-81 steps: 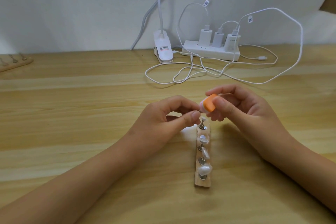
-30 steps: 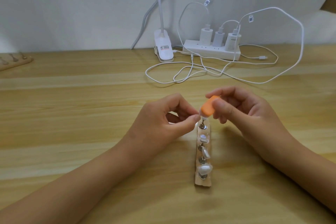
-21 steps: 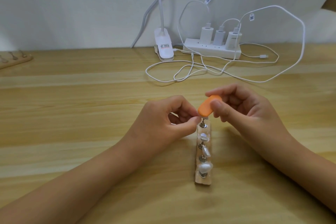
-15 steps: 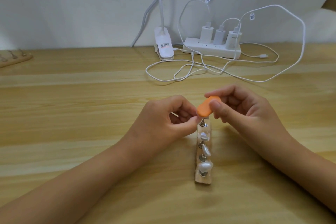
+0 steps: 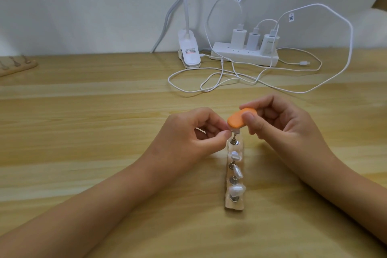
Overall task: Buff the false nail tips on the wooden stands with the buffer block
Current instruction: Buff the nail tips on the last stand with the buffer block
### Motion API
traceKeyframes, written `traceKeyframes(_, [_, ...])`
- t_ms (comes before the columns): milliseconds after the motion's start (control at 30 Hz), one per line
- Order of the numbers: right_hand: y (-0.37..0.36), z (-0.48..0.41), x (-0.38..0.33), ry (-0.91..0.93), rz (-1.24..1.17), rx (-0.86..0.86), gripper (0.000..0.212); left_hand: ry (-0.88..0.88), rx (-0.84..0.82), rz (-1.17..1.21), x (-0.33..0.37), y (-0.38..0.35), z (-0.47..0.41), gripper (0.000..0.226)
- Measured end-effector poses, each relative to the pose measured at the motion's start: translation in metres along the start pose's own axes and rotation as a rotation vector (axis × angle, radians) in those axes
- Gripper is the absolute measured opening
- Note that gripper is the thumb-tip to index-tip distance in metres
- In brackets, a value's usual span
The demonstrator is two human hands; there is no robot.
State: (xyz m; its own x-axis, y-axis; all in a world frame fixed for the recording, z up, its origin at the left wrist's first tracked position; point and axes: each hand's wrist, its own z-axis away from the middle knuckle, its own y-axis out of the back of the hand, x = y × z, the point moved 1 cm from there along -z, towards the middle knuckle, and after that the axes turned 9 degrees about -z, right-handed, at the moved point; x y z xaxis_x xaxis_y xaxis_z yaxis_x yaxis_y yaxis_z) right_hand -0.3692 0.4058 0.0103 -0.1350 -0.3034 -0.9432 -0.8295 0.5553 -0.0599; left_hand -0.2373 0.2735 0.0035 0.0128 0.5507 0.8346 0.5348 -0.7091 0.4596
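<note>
A narrow wooden stand [image 5: 235,205] lies lengthwise on the table, with pearly false nail tips [image 5: 236,190] on small metal pegs. My right hand [image 5: 278,130] pinches an orange buffer block [image 5: 299,121] between thumb and fingers, its lower end resting on the farthest nail tip [image 5: 299,131]. My left hand [image 5: 188,136] pinches that tip's peg from the left side, thumb and forefinger together. The farthest tip is mostly hidden under the block and my fingers.
At the back stand a white power strip [image 5: 244,54] with three chargers, a clip lamp base [image 5: 189,52] and looped white cables [image 5: 209,79]. A second wooden stand [image 5: 16,67] lies at the far left edge.
The orange block has tilted flatter and slid slightly left over the farthest tip. My left hand has kept its pinch in place.
</note>
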Motion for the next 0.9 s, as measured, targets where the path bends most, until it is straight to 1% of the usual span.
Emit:
traceKeyframes(100, [0.004,-0.004,0.0,-0.025,-0.026,0.039,0.026,-0.009,-0.006,0.034,-0.001,0.002,-0.001,0.01])
traceKeyframes(233, [0.0,0.0,-0.001,-0.051,-0.03,-0.052,0.027,-0.034,-0.04,0.065,-0.002,0.001,-0.002,0.006])
traceKeyframes(367, [0.01,-0.007,0.001,-0.072,-0.096,0.043,0.033,-0.047,-0.061,0.107,-0.004,0.001,-0.003,0.008])
traceKeyframes(400, [0.011,-0.007,0.001,-0.079,-0.14,0.037,0.035,-0.048,-0.068,0.118,-0.004,0.001,-0.004,0.006])
traceKeyframes(467, [0.009,-0.004,0.002,-0.093,-0.206,-0.043,0.032,-0.051,-0.077,0.139,-0.003,0.0,-0.004,0.005])
traceKeyframes(533, [0.006,-0.004,0.004,-0.108,-0.173,-0.076,0.029,-0.061,-0.085,0.161,-0.003,-0.001,-0.005,0.005])
traceKeyframes(600, [0.009,-0.008,0.004,-0.105,-0.134,-0.004,0.033,-0.055,-0.1,0.194,-0.003,-0.001,-0.005,0.007])
traceKeyframes(667, [0.014,-0.009,0.003,-0.104,-0.191,0.022,0.035,-0.042,-0.123,0.236,-0.003,-0.001,-0.005,0.007])
traceKeyframes(733, [0.012,-0.006,0.001,-0.104,-0.248,-0.064,0.032,-0.033,-0.153,0.278,-0.002,-0.002,-0.005,0.005])
traceKeyframes(767, [0.009,-0.005,0.001,-0.105,-0.228,-0.103,0.03,-0.03,-0.165,0.292,-0.002,-0.002,-0.005,0.004])
traceKeyframes(800, [0.007,-0.005,0.001,-0.104,-0.187,-0.105,0.029,-0.028,-0.175,0.3,-0.002,-0.002,-0.005,0.004])
traceKeyframes(867, [0.009,-0.009,0.002,-0.088,-0.127,-0.005,0.029,-0.013,-0.19,0.313,-0.001,-0.002,-0.004,0.008])
traceKeyframes(900, [0.012,-0.011,0.002,-0.087,-0.15,0.036,0.03,-0.003,-0.192,0.32,0.0,-0.001,-0.004,0.009])
